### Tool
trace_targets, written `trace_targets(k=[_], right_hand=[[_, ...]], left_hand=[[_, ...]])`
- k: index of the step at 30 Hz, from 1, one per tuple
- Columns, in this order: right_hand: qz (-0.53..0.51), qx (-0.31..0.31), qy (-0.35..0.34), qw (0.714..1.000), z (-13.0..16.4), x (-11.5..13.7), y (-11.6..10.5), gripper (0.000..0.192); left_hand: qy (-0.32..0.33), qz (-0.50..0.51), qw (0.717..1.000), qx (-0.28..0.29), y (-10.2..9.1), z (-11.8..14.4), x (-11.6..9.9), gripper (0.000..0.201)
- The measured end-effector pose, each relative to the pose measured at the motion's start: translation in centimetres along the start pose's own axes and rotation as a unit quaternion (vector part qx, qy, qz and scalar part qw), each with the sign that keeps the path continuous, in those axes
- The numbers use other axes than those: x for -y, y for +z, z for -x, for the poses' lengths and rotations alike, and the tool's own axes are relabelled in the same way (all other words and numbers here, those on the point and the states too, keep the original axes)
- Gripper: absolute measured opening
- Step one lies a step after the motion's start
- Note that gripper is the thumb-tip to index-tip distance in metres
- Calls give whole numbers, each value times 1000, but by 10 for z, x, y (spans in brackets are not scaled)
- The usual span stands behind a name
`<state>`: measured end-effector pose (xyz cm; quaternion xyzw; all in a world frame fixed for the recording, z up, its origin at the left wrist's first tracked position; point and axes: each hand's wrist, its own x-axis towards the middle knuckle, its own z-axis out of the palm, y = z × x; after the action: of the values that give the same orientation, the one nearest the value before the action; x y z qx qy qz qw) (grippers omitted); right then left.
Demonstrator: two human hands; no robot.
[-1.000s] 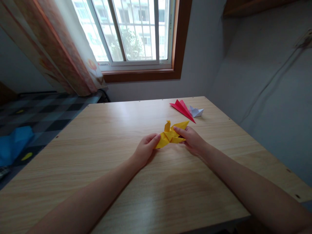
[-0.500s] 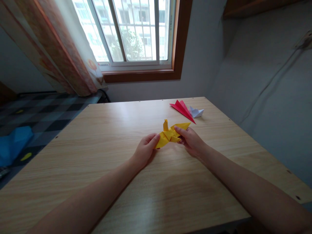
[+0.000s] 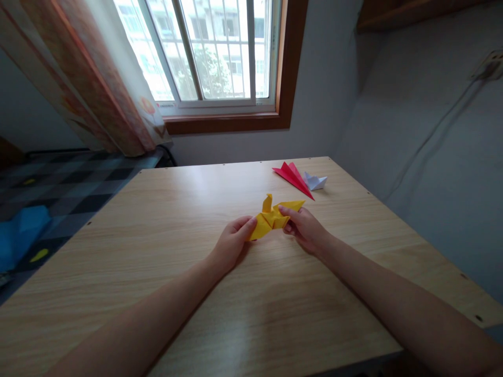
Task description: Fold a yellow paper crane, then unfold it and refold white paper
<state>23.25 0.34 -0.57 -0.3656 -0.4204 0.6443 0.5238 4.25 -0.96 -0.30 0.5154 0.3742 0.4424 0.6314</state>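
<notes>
A yellow origami crane [image 3: 272, 217] with its wings spread is held between my two hands over the wooden table [image 3: 165, 220]. My left hand [image 3: 234, 236] is closed on the wing at its left, thumb on top. On the other side, my right hand [image 3: 305, 227] pinches the right part of the crane, with the thumb across the paper and the fingers beneath. One folded point sticks up from the crane's far side. My right fingers partly hide its right end.
Beyond my right hand lie a red paper plane [image 3: 293, 178] and a white paper boat [image 3: 315, 181], close together. A blue object [image 3: 23, 230] rests on checked cloth at the left. The window [image 3: 212, 57] is behind the table.
My right fingers have shifted slightly left along the crane, and the small folded end that stuck out near them now lies tucked in. My left hand keeps its grip.
</notes>
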Motion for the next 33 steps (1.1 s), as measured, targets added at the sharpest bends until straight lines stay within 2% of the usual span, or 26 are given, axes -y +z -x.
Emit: trace_targets(k=[10,18,21,27,31,33], right_hand=[[-12,-25,6,1000,-1,-2,2,38],[-14,-58,-23,998,-4,0,-3,40],[-12,-77,-13,997,-5,1,-5,40],[-41,-159,-7,986,-11,10,-10,33],[-82,-220,-29,972,-22,22,-25,21],[-64,-269,-25,961,-27,26,-36,16]], left_hand=[[-20,31,999,-22,-1,-1,4,39],[-14,9,996,-84,1,-3,4,41],[-5,18,995,-96,0,-6,6,43],[-8,71,990,-121,-3,-9,9,46],[-8,92,987,-132,-3,-9,6,46],[-8,95,987,-132,-3,-9,4,46]])
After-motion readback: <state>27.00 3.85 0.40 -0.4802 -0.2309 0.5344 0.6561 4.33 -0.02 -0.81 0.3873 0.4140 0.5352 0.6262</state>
